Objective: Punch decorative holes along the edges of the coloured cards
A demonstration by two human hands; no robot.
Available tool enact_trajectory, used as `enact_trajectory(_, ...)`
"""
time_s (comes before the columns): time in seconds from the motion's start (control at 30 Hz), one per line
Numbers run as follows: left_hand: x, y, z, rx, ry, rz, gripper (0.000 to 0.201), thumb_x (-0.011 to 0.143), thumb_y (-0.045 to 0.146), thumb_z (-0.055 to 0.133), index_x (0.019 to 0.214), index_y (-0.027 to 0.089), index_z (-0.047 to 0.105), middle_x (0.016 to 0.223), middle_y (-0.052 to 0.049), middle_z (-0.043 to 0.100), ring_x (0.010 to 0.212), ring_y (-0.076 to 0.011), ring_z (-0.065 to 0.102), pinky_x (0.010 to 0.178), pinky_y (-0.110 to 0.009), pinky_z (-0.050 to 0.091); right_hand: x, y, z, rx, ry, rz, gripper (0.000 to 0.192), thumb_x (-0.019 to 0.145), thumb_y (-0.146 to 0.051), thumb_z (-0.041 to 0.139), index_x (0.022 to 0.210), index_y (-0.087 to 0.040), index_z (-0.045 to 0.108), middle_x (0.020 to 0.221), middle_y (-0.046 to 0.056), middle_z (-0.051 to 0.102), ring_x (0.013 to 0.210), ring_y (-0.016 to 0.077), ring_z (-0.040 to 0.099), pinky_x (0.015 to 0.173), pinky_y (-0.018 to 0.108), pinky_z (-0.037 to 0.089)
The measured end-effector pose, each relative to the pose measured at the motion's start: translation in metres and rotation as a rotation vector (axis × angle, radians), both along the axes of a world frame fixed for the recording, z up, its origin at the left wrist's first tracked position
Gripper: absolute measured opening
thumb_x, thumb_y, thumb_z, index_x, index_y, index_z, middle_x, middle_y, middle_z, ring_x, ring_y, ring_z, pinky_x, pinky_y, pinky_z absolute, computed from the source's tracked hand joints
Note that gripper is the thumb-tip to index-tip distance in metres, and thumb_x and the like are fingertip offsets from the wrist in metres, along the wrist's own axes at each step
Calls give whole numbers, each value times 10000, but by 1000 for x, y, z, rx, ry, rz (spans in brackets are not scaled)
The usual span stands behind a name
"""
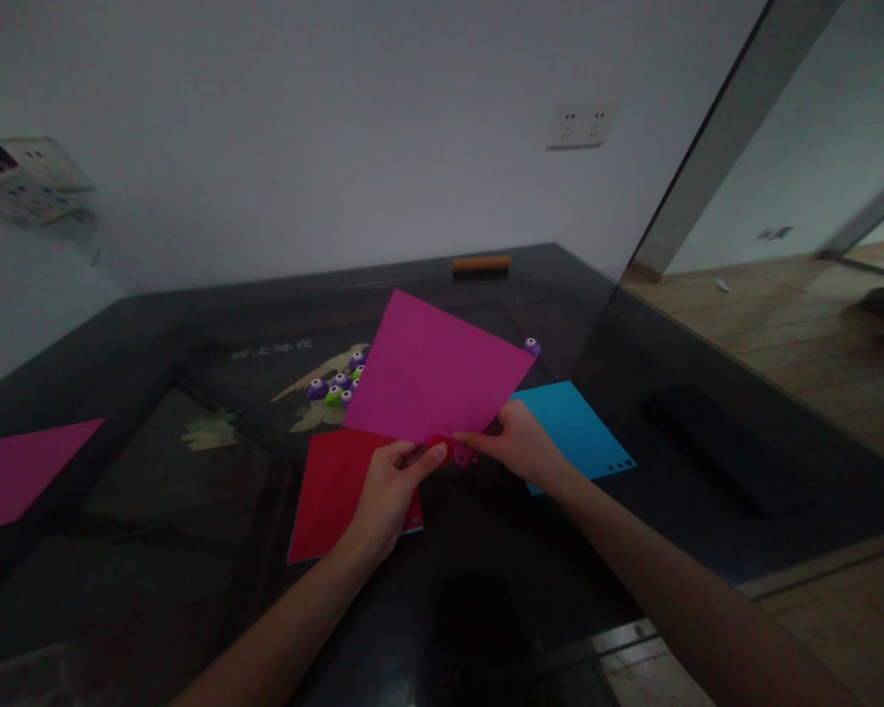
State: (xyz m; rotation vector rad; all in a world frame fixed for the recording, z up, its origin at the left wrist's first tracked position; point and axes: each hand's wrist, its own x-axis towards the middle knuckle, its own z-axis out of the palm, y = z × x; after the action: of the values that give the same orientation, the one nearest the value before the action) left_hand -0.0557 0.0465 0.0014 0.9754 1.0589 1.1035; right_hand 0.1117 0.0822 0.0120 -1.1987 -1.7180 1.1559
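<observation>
A magenta sheet of paper is tilted up in front of me, its near corner between my hands. My left hand is closed, its thumb pressed on a small red craft punch at that corner. My right hand pinches the sheet's near edge beside the punch, with the fingertips partly hidden. Under my left hand lies a red sheet with small holes near one corner. Past my right hand is a blue sheet with several small dark cut-out shapes along its edge.
Several purple and green craft punches sit behind the sheet, partly covered. A lone purple punch stands right of it. Another magenta sheet lies far left, a brown roll at the back, and a dark oblong object at right.
</observation>
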Motion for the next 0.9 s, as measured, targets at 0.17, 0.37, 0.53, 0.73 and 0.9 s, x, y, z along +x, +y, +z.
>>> enact_trajectory(0.17,0,0,-1,-4,-5,-2,252,681,315,728,843,122,716,866,-92,740,828,-216,666,813,-325,483,1,1,-2,14,2,5,223,727,-302,677,887,-147,660,837,71,712,744,194,652,639,296,519)
enact_trajectory(0.37,1,0,-4,3,3,-6,245,678,324,730,839,140,722,896,-83,739,825,-202,666,807,-303,478,6,2,3,-17,30,52,271,714,-323,688,901,-129,655,846,85,705,736,203,653,642,312,521)
enact_trajectory(0.53,1,1,-5,2,27,-13,265,665,342,741,815,124,719,865,-95,739,806,-213,667,805,-319,477,8,3,4,-29,49,22,268,703,-321,695,876,-122,649,832,82,701,724,197,650,625,298,515)
enact_trajectory(0.73,0,1,-4,-20,39,-37,274,691,344,722,857,127,716,900,-97,736,839,-217,665,827,-323,472,9,2,5,-9,11,60,268,713,-326,692,886,-127,648,841,74,698,725,186,646,637,295,515)
enact_trajectory(0.9,0,1,-6,-2,11,-51,248,707,331,711,848,127,711,920,-95,733,843,-209,660,818,-316,474,7,3,3,0,3,47,274,712,-294,694,920,-123,641,874,85,701,750,195,653,649,299,520)
